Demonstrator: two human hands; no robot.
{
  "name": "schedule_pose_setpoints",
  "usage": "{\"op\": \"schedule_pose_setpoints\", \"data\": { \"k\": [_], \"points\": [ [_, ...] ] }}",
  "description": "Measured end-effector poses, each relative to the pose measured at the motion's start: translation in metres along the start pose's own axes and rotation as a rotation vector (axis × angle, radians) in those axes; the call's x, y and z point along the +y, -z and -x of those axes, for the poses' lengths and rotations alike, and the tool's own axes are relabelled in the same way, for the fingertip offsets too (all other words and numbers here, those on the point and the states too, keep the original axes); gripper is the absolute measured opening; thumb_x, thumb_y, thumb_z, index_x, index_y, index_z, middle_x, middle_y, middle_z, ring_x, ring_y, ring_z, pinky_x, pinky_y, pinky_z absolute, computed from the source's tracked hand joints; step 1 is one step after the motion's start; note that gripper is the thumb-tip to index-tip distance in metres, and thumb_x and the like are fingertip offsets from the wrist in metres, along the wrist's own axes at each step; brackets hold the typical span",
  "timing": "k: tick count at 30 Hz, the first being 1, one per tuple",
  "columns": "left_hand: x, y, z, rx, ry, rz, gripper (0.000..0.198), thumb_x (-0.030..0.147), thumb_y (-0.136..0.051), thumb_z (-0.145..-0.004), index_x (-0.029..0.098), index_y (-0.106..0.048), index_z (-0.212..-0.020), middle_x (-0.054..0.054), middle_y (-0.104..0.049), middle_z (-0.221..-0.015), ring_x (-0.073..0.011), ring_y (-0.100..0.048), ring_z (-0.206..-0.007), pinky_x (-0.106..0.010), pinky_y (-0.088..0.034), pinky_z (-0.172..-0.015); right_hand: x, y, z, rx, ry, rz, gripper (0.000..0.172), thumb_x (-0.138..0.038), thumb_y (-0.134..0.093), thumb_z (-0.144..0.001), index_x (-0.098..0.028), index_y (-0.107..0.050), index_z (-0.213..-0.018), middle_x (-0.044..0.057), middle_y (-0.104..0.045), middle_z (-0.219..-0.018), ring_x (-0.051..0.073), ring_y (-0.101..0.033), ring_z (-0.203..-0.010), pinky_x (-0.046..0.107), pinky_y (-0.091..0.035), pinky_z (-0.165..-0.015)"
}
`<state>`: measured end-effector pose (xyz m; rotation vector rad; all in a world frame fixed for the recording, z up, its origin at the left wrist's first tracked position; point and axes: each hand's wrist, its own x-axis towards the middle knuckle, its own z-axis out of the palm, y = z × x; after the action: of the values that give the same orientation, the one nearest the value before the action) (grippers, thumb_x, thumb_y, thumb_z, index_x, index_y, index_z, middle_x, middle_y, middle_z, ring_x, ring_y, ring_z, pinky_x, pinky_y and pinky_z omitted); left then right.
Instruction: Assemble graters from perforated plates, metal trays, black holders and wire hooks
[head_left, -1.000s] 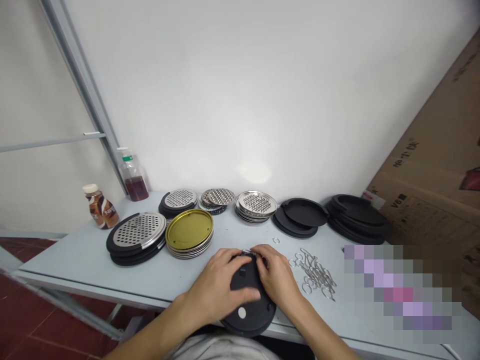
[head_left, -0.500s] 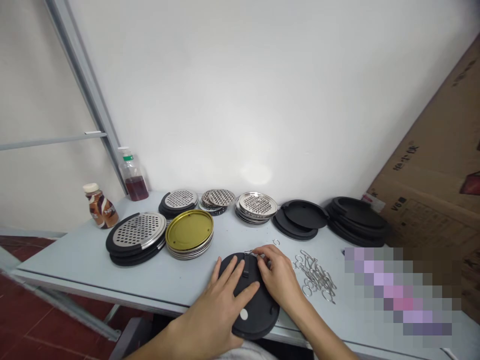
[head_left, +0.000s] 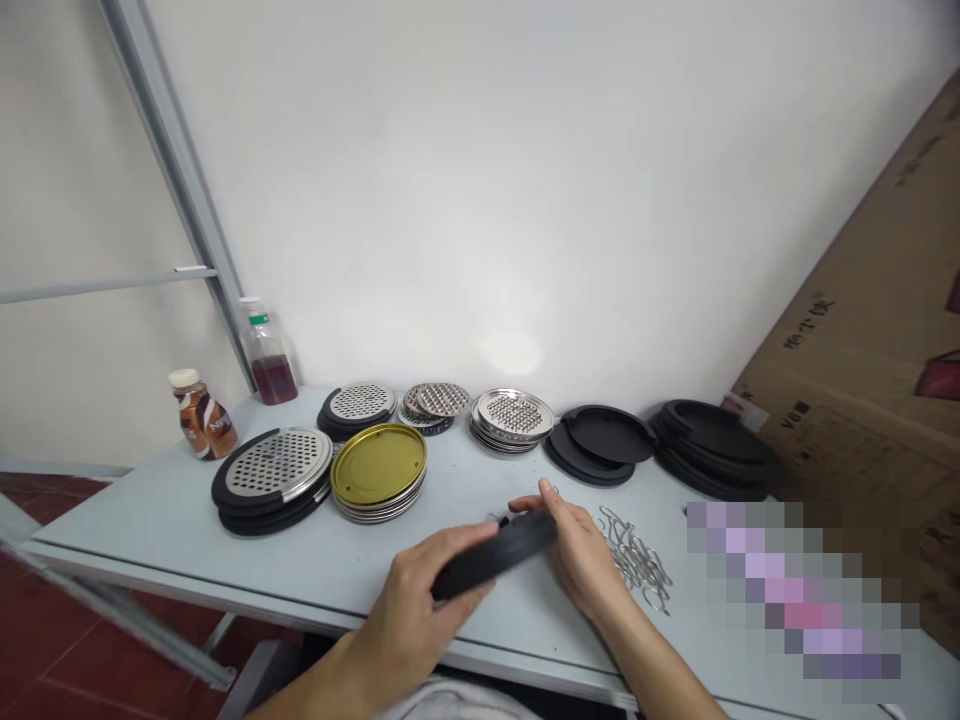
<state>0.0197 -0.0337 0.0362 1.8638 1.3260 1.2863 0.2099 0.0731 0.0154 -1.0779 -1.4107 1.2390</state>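
Note:
A black round disc (head_left: 491,560) is lifted off the table and tilted so that its rim faces me. My left hand (head_left: 420,590) grips its left side, fingers on the far side and thumb underneath. Against the disc's right end is my right hand (head_left: 581,555), cupped round the edge with some fingertips pointing up and left. A bit of thin metal shows just behind the disc's upper rim; its shape is hard to make out. Beside my right wrist lies a heap of metal wire rings and hooks (head_left: 637,560).
Along the wall stand stacked black discs with perforated metal faces (head_left: 277,465), gold-topped metal lids (head_left: 379,465), grater plates (head_left: 516,412) and black bases (head_left: 712,445). Two bottles (head_left: 202,415) are at the left. A cardboard box (head_left: 862,380) leans at the right.
The black disc lay flat under both hands; now it is raised and tipped on edge. My left hand has wrapped round its side, and my right hand has shifted to its right end.

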Motion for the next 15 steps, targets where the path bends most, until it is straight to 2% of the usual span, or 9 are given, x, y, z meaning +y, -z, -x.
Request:
{"op": "schedule_pose_setpoints", "data": {
  "k": [3, 8, 11, 15],
  "points": [
    [0.001, -0.006, -0.005, 0.238, 0.251, 0.299, 0.037, 0.036, -0.064, -0.091, 0.021, -0.062, -0.125, -0.007, -0.071, -0.12, -0.0247, -0.066, -0.111, -0.035, -0.052, -0.099, -0.006, -0.001, 0.003, -0.083, 0.007, -0.017, 0.056, -0.065, -0.046, -0.09, -0.019, -0.071, -0.07, 0.003, -0.066, -0.064, 0.02, -0.057, -0.066, 0.029, -0.043, -0.066],
    [0.004, -0.008, -0.014, 0.398, 0.438, 0.746, 0.049, 0.042, -0.061, -0.092, 0.026, -0.051, -0.137, -0.008, -0.059, -0.139, -0.0246, -0.06, -0.123, -0.037, -0.051, -0.101, -0.018, -0.004, 0.011, -0.248, 0.016, -0.009, 0.051, -0.063, -0.053, -0.087, -0.017, -0.069, -0.073, 0.002, -0.066, -0.069, 0.02, -0.056, -0.069, 0.028, -0.044, -0.07],
    [0.005, -0.003, -0.015, 0.334, 0.519, 0.864, 0.048, 0.035, -0.066, -0.088, 0.025, -0.056, -0.134, -0.009, -0.063, -0.135, -0.026, -0.063, -0.119, -0.04, -0.051, -0.101, -0.019, -0.005, 0.012, -0.233, 0.003, -0.015, 0.051, -0.064, -0.058, -0.083, -0.015, -0.07, -0.075, 0.003, -0.067, -0.069, 0.02, -0.057, -0.068, 0.028, -0.044, -0.066],
    [0.004, 0.001, -0.014, 0.187, 0.514, 0.872, 0.052, 0.025, -0.077, -0.078, 0.019, -0.061, -0.128, -0.011, -0.068, -0.127, -0.0285, -0.063, -0.118, -0.043, -0.048, -0.104, -0.018, -0.005, 0.011, -0.155, -0.023, -0.037, 0.056, -0.068, -0.058, -0.081, -0.015, -0.071, -0.07, 0.004, -0.064, -0.06, 0.02, -0.057, -0.061, 0.03, -0.045, -0.061]
  ]
}}
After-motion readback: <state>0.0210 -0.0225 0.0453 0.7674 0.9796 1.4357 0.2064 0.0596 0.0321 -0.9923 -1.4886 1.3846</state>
